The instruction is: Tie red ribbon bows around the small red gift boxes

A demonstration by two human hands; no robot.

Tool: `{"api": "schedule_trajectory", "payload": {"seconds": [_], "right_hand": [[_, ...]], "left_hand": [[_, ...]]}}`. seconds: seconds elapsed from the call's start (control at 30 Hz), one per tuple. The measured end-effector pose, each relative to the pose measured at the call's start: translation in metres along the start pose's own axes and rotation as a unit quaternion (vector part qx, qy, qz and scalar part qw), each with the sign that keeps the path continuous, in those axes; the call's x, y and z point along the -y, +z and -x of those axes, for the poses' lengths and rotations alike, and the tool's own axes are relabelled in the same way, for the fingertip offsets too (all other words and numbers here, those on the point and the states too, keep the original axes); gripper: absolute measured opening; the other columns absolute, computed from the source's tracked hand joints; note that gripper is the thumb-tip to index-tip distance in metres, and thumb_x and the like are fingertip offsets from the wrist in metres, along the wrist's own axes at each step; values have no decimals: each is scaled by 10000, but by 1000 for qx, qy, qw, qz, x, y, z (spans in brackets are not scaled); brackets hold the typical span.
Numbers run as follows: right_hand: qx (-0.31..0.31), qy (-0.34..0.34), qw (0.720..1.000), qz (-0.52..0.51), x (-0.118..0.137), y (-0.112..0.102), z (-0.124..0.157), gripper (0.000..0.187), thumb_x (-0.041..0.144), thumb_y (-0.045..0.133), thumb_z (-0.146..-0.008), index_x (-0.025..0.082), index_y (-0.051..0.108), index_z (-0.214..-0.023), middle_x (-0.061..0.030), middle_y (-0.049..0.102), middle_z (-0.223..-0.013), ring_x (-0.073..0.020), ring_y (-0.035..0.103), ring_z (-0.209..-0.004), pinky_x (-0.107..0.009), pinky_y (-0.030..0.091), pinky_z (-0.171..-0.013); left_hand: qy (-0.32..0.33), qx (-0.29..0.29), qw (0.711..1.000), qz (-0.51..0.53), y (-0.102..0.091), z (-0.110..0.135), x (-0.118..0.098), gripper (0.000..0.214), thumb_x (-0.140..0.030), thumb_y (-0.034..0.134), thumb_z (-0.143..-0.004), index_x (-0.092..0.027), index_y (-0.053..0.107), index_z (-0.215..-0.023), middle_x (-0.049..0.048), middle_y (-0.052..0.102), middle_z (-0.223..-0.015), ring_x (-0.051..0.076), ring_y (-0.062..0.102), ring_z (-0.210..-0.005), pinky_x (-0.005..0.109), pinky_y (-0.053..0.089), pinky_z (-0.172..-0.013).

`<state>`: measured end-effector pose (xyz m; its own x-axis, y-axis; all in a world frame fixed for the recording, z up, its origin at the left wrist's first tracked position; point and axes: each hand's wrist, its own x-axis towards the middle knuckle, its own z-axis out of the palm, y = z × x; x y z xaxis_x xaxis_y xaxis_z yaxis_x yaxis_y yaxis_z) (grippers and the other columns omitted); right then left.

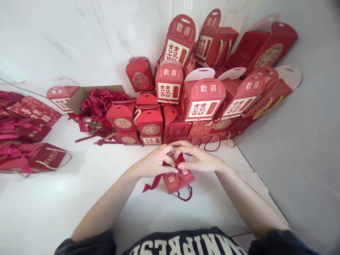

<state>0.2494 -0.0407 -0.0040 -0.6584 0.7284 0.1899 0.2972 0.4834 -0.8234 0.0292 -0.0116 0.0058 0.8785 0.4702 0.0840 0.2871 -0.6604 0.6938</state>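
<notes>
A small red gift box [177, 180] with a cord handle stands on the white floor just in front of me. My left hand [155, 162] and my right hand [199, 158] meet over its top, fingers pinched on a dark red ribbon [153, 183]. One ribbon end trails down to the left of the box. My fingers hide the box's top.
A pile of red gift boxes [203, 99] with gold and white labels is stacked against the wall corner behind. A cardboard box of red ribbons [99, 101] sits to the left, and more red boxes [34, 159] lie at far left. Grey floor [297, 152] runs along the right.
</notes>
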Motion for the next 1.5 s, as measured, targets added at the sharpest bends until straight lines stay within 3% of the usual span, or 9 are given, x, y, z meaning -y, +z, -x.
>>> {"api": "schedule_trajectory", "payload": {"seconds": [0.2, 0.4, 0.53, 0.73, 0.97, 1.1, 1.23, 1.33, 1.5], "right_hand": [[-64, -20, 998, -16, -4, 6, -1, 148, 251, 702, -833, 188, 579, -783, -86, 559, -1269, -211, 539, -1202, -394, 431, -1011], [-177, -95, 976, 82, -1, 25, 14, 190, 191, 722, -821, 197, 546, -749, 3, 689, -797, -139, 637, -766, -398, 457, -948], [-156, -153, 957, 192, 7, 46, 29, 70, 117, 617, -889, 183, 603, -909, -31, 718, -887, -150, 653, -830, -346, 495, -877], [-107, -131, 924, 343, 17, 55, 47, 159, 84, 486, -945, 134, 635, -967, -88, 699, -1125, -194, 637, -961, -307, 541, -795], [-73, -113, 872, 471, 30, 51, 59, 187, 78, 461, -939, 126, 637, -898, -114, 680, -1221, -193, 662, -769, -304, 522, -529], [-92, -104, 901, 411, 28, 57, 63, 150, 91, 465, -940, 154, 590, -994, -123, 640, -1288, -198, 681, -847, -318, 568, -647], [-267, 4, 940, 213, 23, 67, 60, 183, 126, 423, -965, 195, 507, -1112, -90, 712, -1074, -158, 696, -880, -269, 577, -734], [-305, 89, 932, 175, 19, 74, 52, 262, 275, 559, -931, 195, 529, -1179, -65, 705, -938, -150, 691, -739, -233, 555, -617], [-308, 18, 891, 333, 8, 81, 51, 117, 191, 585, -916, 199, 677, -988, -3, 626, -673, -105, 577, -529, -237, 450, -495]], "left_hand": [[-49, 29, 998, 26, -3, 2, -3, 182, -331, 650, -861, -190, 758, -818, 10, 592, -793, 124, 548, -766, 235, 428, -728], [-92, 41, 985, 144, -1, -3, 21, 184, -306, 656, -844, -134, 720, -851, 36, 635, -837, 135, 590, -784, 237, 455, -732], [-91, 42, 977, 187, -2, -4, 31, 158, -269, 643, -844, -127, 711, -863, 37, 611, -858, 128, 592, -796, 241, 464, -767], [-87, 71, 982, 155, -1, -2, 25, 154, -274, 610, -867, -141, 687, -883, 47, 615, -915, 148, 588, -852, 264, 460, -799], [-91, 63, 986, 121, 4, -3, 20, 177, -286, 595, -878, -145, 697, -910, 52, 616, -909, 156, 584, -851, 276, 462, -805], [-87, 61, 989, 104, 4, -5, 15, 195, -297, 594, -876, -137, 703, -900, 63, 624, -906, 157, 589, -822, 276, 467, -782], [-77, 63, 989, 107, 4, -6, 14, 193, -289, 590, -880, -143, 714, -908, 59, 633, -889, 149, 593, -804, 262, 468, -762], [-80, 62, 988, 113, 4, -6, 16, 175, -277, 601, -870, -146, 714, -896, 52, 629, -888, 149, 600, -808, 261, 473, -766], [-77, 59, 990, 99, 4, -6, 15, 147, -241, 599, -862, -152, 711, -896, 54, 639, -901, 154, 601, -831, 264, 477, -779]]}}
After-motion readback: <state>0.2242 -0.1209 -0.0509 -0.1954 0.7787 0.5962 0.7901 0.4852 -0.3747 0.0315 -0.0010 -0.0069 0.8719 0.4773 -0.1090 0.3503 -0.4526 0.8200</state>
